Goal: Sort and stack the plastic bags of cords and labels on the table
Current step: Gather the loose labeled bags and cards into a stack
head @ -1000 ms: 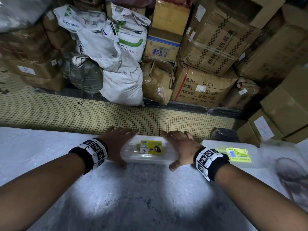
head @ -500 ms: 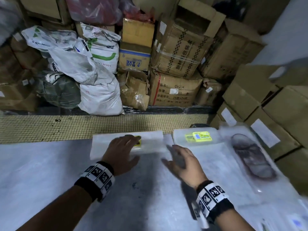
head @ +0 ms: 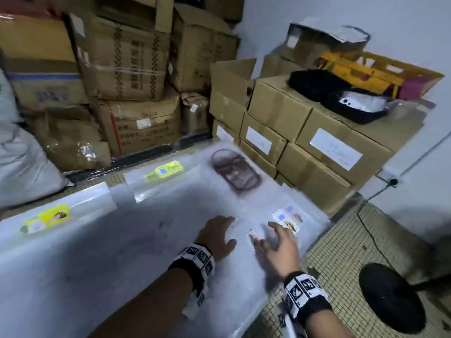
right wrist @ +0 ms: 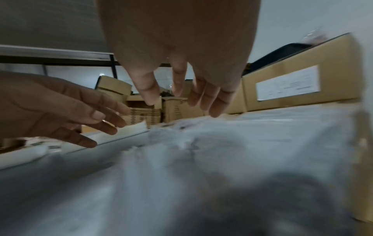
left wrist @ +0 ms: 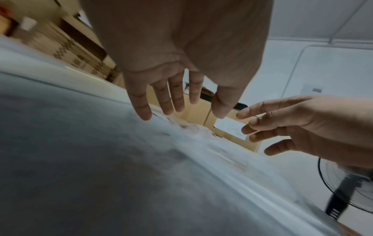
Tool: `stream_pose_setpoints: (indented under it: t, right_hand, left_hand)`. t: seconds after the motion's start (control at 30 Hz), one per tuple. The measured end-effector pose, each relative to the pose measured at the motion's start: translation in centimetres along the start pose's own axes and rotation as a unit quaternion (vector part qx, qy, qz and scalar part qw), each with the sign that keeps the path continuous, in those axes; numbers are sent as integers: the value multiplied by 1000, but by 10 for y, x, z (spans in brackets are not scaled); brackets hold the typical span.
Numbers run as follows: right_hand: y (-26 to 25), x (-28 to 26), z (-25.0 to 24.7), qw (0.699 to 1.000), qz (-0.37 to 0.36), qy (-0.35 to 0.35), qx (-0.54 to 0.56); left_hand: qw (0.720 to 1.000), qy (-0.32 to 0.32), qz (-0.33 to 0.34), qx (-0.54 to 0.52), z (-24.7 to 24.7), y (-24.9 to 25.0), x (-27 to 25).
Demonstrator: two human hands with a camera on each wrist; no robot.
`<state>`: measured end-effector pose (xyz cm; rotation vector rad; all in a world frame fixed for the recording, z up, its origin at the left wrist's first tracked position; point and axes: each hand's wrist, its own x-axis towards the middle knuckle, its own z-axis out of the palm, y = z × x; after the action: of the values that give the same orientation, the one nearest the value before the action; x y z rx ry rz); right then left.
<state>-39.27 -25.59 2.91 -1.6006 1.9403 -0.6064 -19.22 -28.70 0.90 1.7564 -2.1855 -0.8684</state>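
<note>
Clear plastic bags lie on the grey table [head: 97, 264]. A stack with a yellow label [head: 46, 219] sits at the far left edge, and another yellow-labelled bag [head: 166, 170] lies further right. A bag of dark brown cords [head: 235, 173] rests near the table's far right corner. Small bags with white and coloured labels [head: 289, 219] lie at the right edge. My left hand [head: 217, 236] hovers over the table with straight fingers, holding nothing. Beside it, my right hand [head: 278, 242] is spread just above the small labelled bags, empty; both hands also show in the left wrist view [left wrist: 177, 102] and right wrist view [right wrist: 181, 95].
Stacked cardboard boxes [head: 305, 132] stand against the table's right side, with black items and a yellow tray [head: 373, 74] on top. More boxes [head: 127, 69] and white sacks [head: 19, 162] fill the back. A black fan base [head: 393, 296] and a cable lie on the tiled floor.
Both hands left the yellow-labelled stack and moved right along the table to the small labelled bags. The head view swung right with them.
</note>
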Motion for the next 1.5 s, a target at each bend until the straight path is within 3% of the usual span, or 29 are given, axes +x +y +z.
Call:
stream_pose_setpoints:
  t: [0.1, 0.2, 0.3, 0.47, 0.6, 0.77, 0.87, 0.97, 1.03, 1.13, 1.2, 1.37, 1.5]
  right_hand:
    - [41, 6, -25, 995, 91, 28, -22]
    - [74, 14, -39, 986, 155, 6, 56]
    - [102, 26, -35, 971, 167, -34, 167]
    - [176, 64, 6, 937, 193, 2, 291]
    - [160, 56, -10, 927, 198, -4, 318]
    - [189, 69, 5, 917, 213, 16, 338]
    - [138, 44, -35, 916, 215, 16, 339]
    - [126, 37, -52, 906, 226, 12, 359]
    - [129, 39, -55, 886, 244, 17, 394]
    - [138, 44, -57, 828, 274, 17, 489]
    - [138, 43, -61, 807, 266, -14, 527]
    - [143, 38, -64, 847, 202, -59, 488]
    - [144, 32, -81, 900, 136, -77, 407]
  left_hand:
    - [997, -9, -17, 71, 29, 35, 34]
    - [990, -25, -76, 115, 52, 61, 58]
    - [978, 8, -151, 144, 65, 80, 65]
    - [974, 59, -178, 125, 78, 86, 66]
    - [974, 57, -185, 114, 86, 99, 58]
    - [977, 67, -190, 69, 96, 112, 46]
    - [979, 59, -190, 50, 102, 121, 39]
    - [978, 50, -202, 25, 106, 130, 33]
    - [976, 43, -213, 3, 105, 134, 31]
    - [975, 16, -222, -20, 100, 136, 31]
    - [976, -1, -218, -25, 99, 138, 29]
    - [978, -27, -200, -47, 103, 139, 24]
    - [974, -30, -210, -73, 97, 141, 26]
